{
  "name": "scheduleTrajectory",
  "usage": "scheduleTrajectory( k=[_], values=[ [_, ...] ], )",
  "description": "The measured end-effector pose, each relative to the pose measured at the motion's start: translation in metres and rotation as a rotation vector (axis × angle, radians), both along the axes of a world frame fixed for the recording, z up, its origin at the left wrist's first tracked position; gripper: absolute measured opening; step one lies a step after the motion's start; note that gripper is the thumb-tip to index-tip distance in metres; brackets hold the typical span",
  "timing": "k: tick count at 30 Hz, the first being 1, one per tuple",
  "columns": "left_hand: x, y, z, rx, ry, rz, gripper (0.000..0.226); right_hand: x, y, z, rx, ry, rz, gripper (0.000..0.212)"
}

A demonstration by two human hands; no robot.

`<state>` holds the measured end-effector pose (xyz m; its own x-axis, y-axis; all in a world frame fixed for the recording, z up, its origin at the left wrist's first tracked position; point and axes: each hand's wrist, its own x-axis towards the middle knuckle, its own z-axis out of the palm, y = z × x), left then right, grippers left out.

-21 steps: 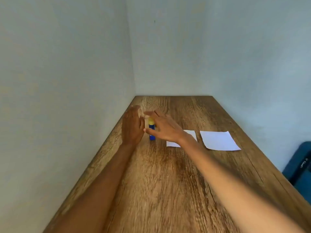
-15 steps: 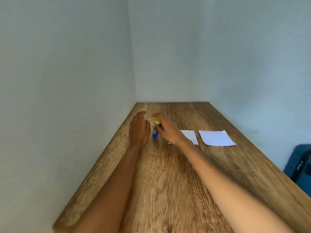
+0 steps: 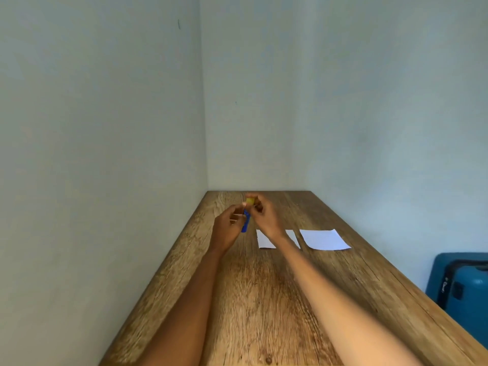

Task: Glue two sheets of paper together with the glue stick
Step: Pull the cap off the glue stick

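Note:
A blue glue stick (image 3: 245, 223) with a yellow cap (image 3: 250, 201) is held up over the far left part of the wooden table (image 3: 258, 299). My left hand (image 3: 227, 229) grips the blue body. My right hand (image 3: 264, 216) pinches the yellow cap from the right. Two white paper sheets lie flat on the table to the right: the nearer sheet (image 3: 264, 240) is partly hidden behind my right wrist, and the other sheet (image 3: 324, 239) lies fully in view further right.
The table runs into a corner between pale walls on the left, back and right. A blue suitcase (image 3: 464, 289) stands on the floor beside the table's right edge.
The glue stick has come off the table and now sits between both hands. My left hand closed around its body and my right fingers moved onto the cap. The camera tilted up.

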<state>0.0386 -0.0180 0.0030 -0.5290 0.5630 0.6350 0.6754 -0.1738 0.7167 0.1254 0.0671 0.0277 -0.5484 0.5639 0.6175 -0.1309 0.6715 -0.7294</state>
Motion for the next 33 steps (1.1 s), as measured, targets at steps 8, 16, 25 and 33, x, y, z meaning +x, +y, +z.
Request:
scheduleTrajectory(
  k=[8, 16, 25, 33],
  values=[
    [-0.011, 0.017, -0.006, -0.016, 0.014, 0.089, 0.015, -0.02, 0.01, 0.015, -0.064, -0.007, 0.074, 0.017],
    [-0.002, 0.017, -0.003, -0.031, 0.058, 0.12, 0.019, -0.007, 0.016, 0.045, 0.307, -0.508, -0.104, 0.035],
    [0.02, 0.02, 0.037, 0.002, 0.068, 0.131, 0.023, 0.019, 0.012, 0.101, 0.618, -0.877, -0.252, 0.056],
    [0.033, 0.018, 0.044, -0.13, 0.164, 0.098, 0.025, 0.034, 0.024, 0.114, 0.574, -1.091, -0.247, 0.051]
  ],
)
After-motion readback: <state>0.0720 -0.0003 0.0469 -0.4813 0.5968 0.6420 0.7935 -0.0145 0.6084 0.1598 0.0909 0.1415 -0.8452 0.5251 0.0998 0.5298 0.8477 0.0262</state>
